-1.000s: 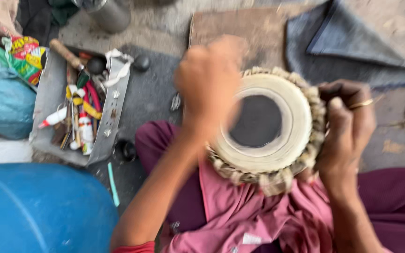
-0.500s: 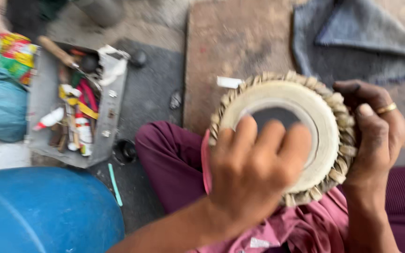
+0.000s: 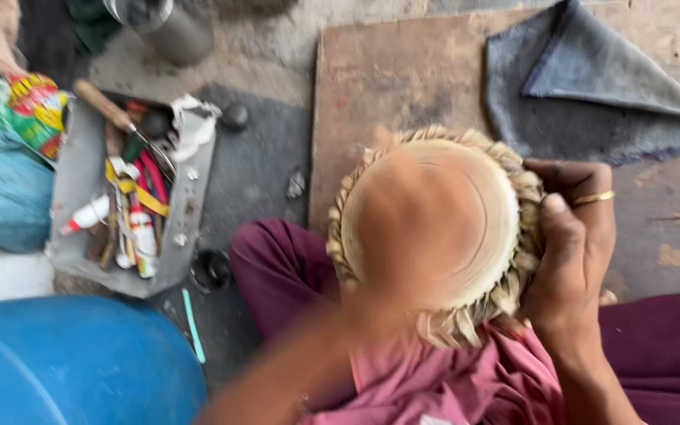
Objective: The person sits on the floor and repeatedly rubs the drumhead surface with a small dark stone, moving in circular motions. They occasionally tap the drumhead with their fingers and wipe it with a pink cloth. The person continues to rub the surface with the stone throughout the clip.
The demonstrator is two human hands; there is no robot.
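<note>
A small hand drum (image 3: pixel 505 197) with a pale skin head and a braided straw-coloured rim rests on my lap, on a pink cloth (image 3: pixel 450 378). My right hand (image 3: pixel 572 236), with a gold ring on one finger, grips the drum's right rim. My left hand (image 3: pixel 419 228) lies over the drum head as a motion blur, covering the dark centre patch; its fingers cannot be made out.
A grey metal tray (image 3: pixel 68 205) of tools, tubes and a wooden-handled tool sits at left. A blue barrel (image 3: pixel 64 362) fills the lower left. A wooden board (image 3: pixel 387 86) and a folded grey cloth (image 3: pixel 592 79) lie beyond the drum. A metal can (image 3: pixel 171 27) stands at the top.
My left hand has swept from below the drum up across its head, now hiding the dark centre. The right hand keeps its hold on the rim.
</note>
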